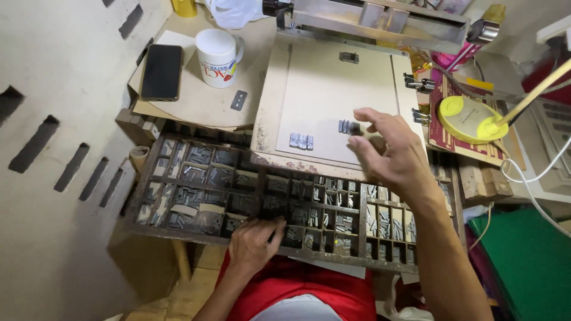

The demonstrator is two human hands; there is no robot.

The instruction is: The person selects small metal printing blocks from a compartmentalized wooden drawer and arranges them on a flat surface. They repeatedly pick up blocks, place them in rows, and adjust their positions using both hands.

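Observation:
A wooden type case (250, 235) with many small compartments of grey metal type pieces lies in front of me. My left hand (256, 242) rests on its near edge, fingers curled into a compartment; whether it pinches a piece is hidden. My right hand (389, 148) hovers with fingers spread over the beige board (324, 89), fingertips beside a short row of set type pieces (348, 127). A second short row of type pieces (301, 141) sits further left on the board. One small dark block (348, 57) lies near the board's far edge.
A white mug (217, 57), a black phone (161, 72) and a small grey tag (238, 100) lie on cardboard at the back left. A metal press bar (380, 21) spans the back. Binder clips (420, 84) and a yellow lamp base (470, 119) stand right. Green sheet (526, 261) lower right.

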